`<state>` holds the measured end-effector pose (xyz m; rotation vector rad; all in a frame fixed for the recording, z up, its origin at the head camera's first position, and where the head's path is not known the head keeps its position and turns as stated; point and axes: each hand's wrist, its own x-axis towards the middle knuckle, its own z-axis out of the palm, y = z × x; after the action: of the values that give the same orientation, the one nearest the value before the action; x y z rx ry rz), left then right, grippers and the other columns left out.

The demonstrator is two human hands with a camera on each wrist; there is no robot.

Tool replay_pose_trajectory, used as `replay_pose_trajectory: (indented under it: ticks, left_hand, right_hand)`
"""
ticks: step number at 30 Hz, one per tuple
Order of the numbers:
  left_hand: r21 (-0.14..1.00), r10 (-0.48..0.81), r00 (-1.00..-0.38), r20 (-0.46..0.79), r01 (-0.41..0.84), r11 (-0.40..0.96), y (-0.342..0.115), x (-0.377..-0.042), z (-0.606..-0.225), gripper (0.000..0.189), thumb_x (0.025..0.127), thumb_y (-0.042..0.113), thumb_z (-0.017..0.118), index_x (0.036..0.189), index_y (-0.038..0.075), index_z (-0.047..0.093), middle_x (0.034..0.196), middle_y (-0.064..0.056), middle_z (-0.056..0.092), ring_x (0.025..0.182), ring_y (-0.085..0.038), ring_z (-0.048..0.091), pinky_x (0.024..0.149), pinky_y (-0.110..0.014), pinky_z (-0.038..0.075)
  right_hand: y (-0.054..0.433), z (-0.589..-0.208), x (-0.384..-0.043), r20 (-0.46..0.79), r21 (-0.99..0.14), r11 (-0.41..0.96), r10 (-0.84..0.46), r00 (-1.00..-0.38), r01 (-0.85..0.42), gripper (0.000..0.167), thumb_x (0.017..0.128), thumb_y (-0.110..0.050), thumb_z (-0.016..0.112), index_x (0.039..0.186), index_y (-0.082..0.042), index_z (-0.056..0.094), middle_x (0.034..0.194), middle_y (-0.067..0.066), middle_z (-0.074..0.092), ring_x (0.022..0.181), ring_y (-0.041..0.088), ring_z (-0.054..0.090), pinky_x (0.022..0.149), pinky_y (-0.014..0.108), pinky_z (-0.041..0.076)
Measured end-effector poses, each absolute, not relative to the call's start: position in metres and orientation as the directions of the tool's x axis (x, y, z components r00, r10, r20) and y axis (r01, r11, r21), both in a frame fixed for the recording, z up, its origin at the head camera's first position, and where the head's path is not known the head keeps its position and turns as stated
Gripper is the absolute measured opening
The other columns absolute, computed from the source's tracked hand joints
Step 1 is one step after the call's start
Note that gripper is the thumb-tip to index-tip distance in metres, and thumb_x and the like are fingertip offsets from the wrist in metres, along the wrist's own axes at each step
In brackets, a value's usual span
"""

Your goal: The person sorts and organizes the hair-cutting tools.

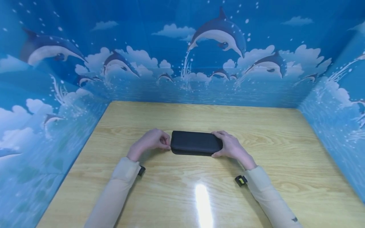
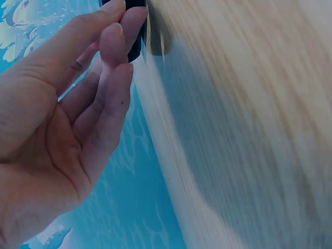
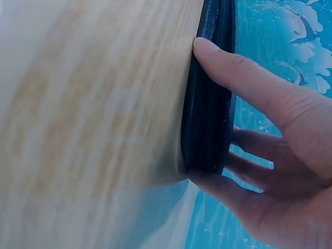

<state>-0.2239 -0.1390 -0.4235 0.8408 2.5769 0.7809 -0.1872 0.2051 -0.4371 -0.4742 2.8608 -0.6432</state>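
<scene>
A flat black zip case (image 1: 196, 143) lies closed on the wooden table, long side across. Its zipper edge (image 3: 220, 31) runs along the side in the right wrist view. At the left end, my left hand (image 1: 154, 139) has curled fingers, and the thumb and fingertips (image 2: 112, 44) pinch at the case's near corner. Whether a zipper pull is between them is hidden. My right hand (image 1: 229, 145) grips the right end, thumb on the near side and fingers at the far side and end.
The wooden table (image 1: 199, 118) has a bright light reflection near its front. Blue dolphin-print sheets (image 1: 182, 85) stand along the back and both sides. A black wrist device (image 1: 241, 180) sits by the right cuff, and another (image 1: 141, 171) by the left.
</scene>
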Motion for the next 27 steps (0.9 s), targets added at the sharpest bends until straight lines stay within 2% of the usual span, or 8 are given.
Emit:
replay_pose_trajectory:
  ticks: [6,15,21,27]
  left_hand:
    - [0.601,0.639,-0.758,-0.134,0.45,0.66,-0.14,-0.229,-0.424,0.016,0.085,0.014,0.082,0.073,0.013,0.071,0.069,0.008,0.069,0.065,-0.004,0.064,0.065,-0.022,0.054]
    - [0.603,0.661,-0.747,-0.068,0.497,0.624,-0.142,-0.232,-0.425,0.019,0.082,0.007,0.083,0.071,0.012,0.068,0.07,0.006,0.07,0.064,-0.003,0.062,0.064,-0.021,0.053]
    - [0.558,0.631,-0.774,-0.053,0.501,0.662,-0.143,-0.235,-0.428,0.021,0.079,0.003,0.081,0.07,0.013,0.065,0.07,0.007,0.067,0.064,-0.004,0.06,0.064,-0.022,0.053]
    - [0.559,0.601,-0.797,-0.068,0.468,0.684,-0.142,-0.239,-0.43,0.021,0.08,0.004,0.081,0.07,0.015,0.066,0.07,0.008,0.067,0.064,-0.005,0.06,0.066,-0.024,0.052]
  right_hand:
    - [0.206,-0.438,-0.188,-0.1,-0.445,0.855,-0.342,-0.934,-0.265,0.097,0.073,-0.028,0.093,0.153,-0.006,0.043,0.152,0.025,0.042,0.133,0.052,0.045,0.105,0.066,0.041]
    - [0.207,-0.439,-0.189,-0.094,-0.444,0.854,-0.345,-0.934,-0.27,0.097,0.073,-0.029,0.093,0.153,-0.007,0.043,0.152,0.025,0.042,0.132,0.052,0.045,0.104,0.066,0.042]
    - [0.207,-0.44,-0.188,-0.07,-0.447,0.845,-0.362,-0.93,-0.295,0.096,0.072,-0.028,0.093,0.152,-0.006,0.044,0.15,0.026,0.044,0.131,0.052,0.047,0.103,0.066,0.042]
    - [0.208,-0.441,-0.187,-0.064,-0.447,0.842,-0.367,-0.928,-0.302,0.096,0.073,-0.029,0.093,0.152,-0.006,0.044,0.15,0.026,0.044,0.131,0.053,0.047,0.103,0.066,0.042]
